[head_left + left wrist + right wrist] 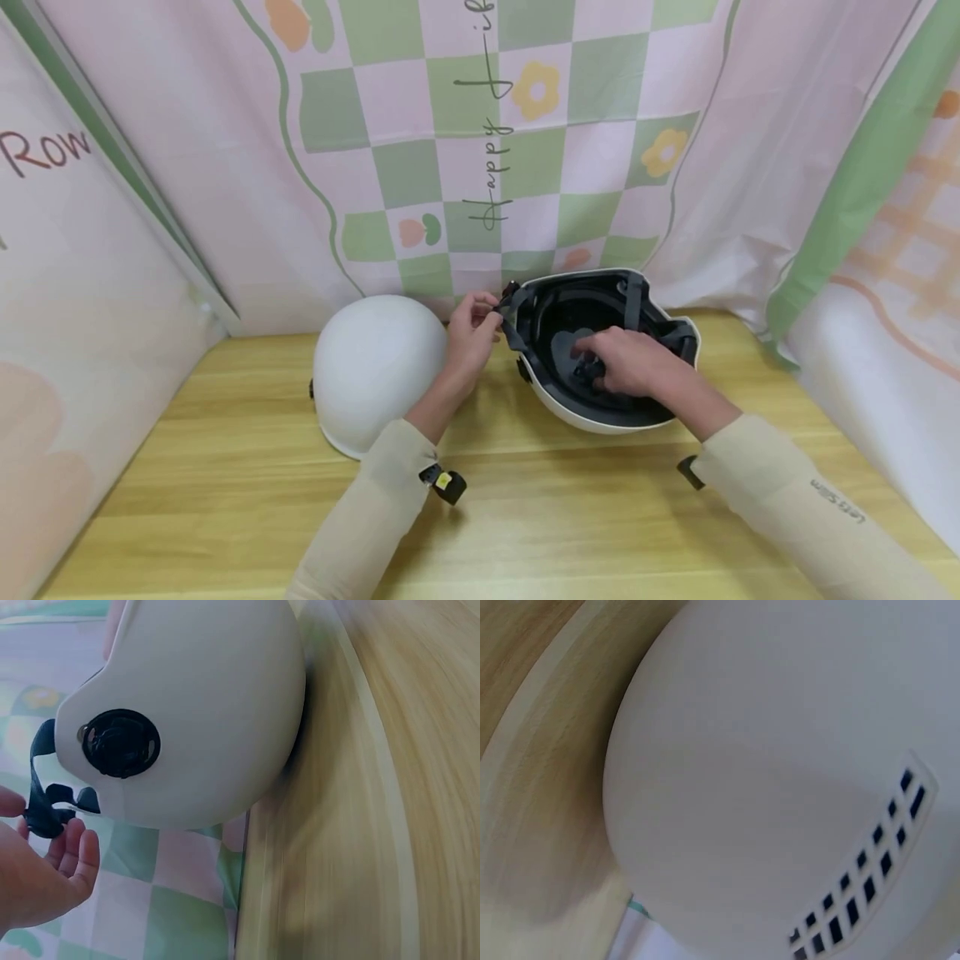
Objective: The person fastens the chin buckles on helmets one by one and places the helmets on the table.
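Observation:
An upturned white helmet (pixel 577 418) rests on the table, its black lining facing up. At its left rim my left hand (pixel 471 337) pinches a black strap (pixel 41 776), with the thumb and index finger on it in the left wrist view. My right hand (pixel 633 362) reaches into the helmet and holds a small black strap piece (pixel 588 369) between thumb and fingers; its exact form is unclear. A black round fitting (pixel 121 742) sits on the helmet's side. The right wrist view shows the shell and its vent grille (pixel 862 870), but no hand.
Left of my left forearm, a second white helmet (pixel 378 367) lies dome up on the wooden table (pixel 540 533). Behind both helmets hangs a checked curtain (pixel 465 167), with more printed cloth along the left and right sides.

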`<state>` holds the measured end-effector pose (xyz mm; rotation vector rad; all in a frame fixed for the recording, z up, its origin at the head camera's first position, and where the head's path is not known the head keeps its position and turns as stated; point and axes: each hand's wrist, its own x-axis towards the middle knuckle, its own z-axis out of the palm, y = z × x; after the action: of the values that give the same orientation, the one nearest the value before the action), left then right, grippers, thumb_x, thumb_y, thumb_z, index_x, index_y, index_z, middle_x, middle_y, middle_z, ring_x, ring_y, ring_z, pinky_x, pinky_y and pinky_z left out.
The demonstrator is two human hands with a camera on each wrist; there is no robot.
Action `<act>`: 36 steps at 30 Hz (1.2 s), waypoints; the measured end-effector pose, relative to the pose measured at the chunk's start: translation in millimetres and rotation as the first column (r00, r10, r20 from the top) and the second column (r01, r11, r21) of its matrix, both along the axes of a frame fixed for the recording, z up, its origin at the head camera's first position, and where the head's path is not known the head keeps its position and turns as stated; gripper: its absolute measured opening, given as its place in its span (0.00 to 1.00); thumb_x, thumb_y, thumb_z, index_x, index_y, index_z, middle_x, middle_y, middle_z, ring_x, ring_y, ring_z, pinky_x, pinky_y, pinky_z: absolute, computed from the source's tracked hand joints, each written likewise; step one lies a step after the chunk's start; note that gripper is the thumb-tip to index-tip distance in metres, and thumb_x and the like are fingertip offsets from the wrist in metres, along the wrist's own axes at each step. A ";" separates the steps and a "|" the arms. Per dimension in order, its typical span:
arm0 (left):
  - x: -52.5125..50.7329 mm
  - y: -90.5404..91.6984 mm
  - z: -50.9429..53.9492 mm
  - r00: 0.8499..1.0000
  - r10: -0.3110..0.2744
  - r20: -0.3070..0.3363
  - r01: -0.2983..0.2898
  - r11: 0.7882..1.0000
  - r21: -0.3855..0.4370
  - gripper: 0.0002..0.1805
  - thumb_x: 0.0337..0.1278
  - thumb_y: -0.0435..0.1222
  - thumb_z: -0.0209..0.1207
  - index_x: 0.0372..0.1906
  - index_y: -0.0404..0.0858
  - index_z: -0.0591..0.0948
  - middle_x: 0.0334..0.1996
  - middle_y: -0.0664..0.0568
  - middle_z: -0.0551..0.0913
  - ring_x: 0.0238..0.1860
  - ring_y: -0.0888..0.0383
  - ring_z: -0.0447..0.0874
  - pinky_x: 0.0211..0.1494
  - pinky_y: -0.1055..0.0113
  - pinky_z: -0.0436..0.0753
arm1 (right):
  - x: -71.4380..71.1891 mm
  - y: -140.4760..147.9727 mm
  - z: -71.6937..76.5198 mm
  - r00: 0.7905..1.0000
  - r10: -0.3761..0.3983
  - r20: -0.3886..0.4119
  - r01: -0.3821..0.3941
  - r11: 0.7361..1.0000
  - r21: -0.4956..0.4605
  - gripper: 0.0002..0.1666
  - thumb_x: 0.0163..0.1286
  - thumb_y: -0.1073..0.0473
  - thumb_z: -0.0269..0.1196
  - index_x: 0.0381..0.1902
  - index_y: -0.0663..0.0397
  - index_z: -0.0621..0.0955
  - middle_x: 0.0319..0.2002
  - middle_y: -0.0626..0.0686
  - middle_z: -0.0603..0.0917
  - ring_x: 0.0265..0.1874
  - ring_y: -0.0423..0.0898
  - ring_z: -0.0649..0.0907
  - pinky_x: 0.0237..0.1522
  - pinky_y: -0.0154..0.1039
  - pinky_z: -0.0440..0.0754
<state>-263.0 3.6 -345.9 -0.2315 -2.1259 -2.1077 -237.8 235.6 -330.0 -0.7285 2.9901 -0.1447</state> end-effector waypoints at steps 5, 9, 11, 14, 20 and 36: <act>2.4 -3.5 1.6 0.998 -0.030 -0.048 0.030 1.000 0.002 0.09 0.62 0.25 0.49 0.46 0.35 0.73 0.39 0.48 0.77 0.35 0.60 0.75 0.51 0.45 0.82 | -2.1 5.4 -1.1 1.000 -0.001 -0.008 0.001 0.995 -0.100 0.24 0.57 0.63 0.71 0.53 0.54 0.83 0.44 0.54 0.87 0.41 0.47 0.84 0.44 0.51 0.84; 3.8 -5.4 1.9 0.993 -0.041 -0.107 0.039 0.999 -0.015 0.12 0.63 0.25 0.49 0.49 0.35 0.74 0.41 0.45 0.78 0.34 0.60 0.74 0.47 0.49 0.83 | -2.9 8.3 -2.2 0.998 0.028 -0.053 -0.038 0.983 -0.177 0.22 0.56 0.64 0.69 0.51 0.57 0.83 0.41 0.53 0.86 0.39 0.45 0.83 0.44 0.49 0.83; 4.7 -6.1 2.2 0.990 -0.046 -0.136 0.043 0.999 -0.026 0.15 0.65 0.25 0.49 0.54 0.37 0.76 0.42 0.44 0.78 0.35 0.60 0.75 0.47 0.50 0.83 | -2.8 9.3 -2.5 0.997 0.040 -0.071 -0.054 0.975 -0.217 0.21 0.56 0.65 0.69 0.49 0.58 0.83 0.40 0.53 0.85 0.38 0.45 0.82 0.44 0.47 0.83; 5.8 -6.4 2.6 0.982 -0.064 -0.175 0.058 0.998 -0.040 0.20 0.66 0.25 0.49 0.60 0.41 0.77 0.44 0.44 0.77 0.36 0.61 0.75 0.48 0.50 0.83 | -2.0 10.3 -2.1 0.995 0.035 -0.091 -0.059 0.961 -0.270 0.19 0.56 0.65 0.68 0.48 0.57 0.84 0.39 0.52 0.85 0.38 0.45 0.82 0.43 0.46 0.83; 7.2 -6.1 3.2 0.971 -0.070 -0.228 0.057 0.996 -0.067 0.17 0.64 0.25 0.51 0.53 0.36 0.83 0.46 0.43 0.76 0.35 0.63 0.75 0.47 0.54 0.84 | -1.0 14.3 -0.6 0.992 0.007 -0.129 -0.052 0.935 -0.351 0.16 0.56 0.66 0.68 0.45 0.56 0.84 0.40 0.53 0.86 0.38 0.45 0.84 0.43 0.46 0.83; 12.9 -2.3 8.5 0.947 -0.137 -0.289 0.104 0.987 -0.126 0.11 0.64 0.33 0.62 0.46 0.32 0.77 0.44 0.42 0.80 0.39 0.59 0.78 0.46 0.75 0.79 | 2.5 25.3 5.5 0.994 -0.088 -0.071 0.040 0.862 -0.504 0.10 0.64 0.59 0.69 0.43 0.56 0.86 0.41 0.58 0.85 0.39 0.49 0.88 0.44 0.42 0.83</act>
<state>-250.1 1.3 -337.4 -0.6636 -2.0919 -1.8743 -235.3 260.9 -324.6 -0.6800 3.0833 -0.9520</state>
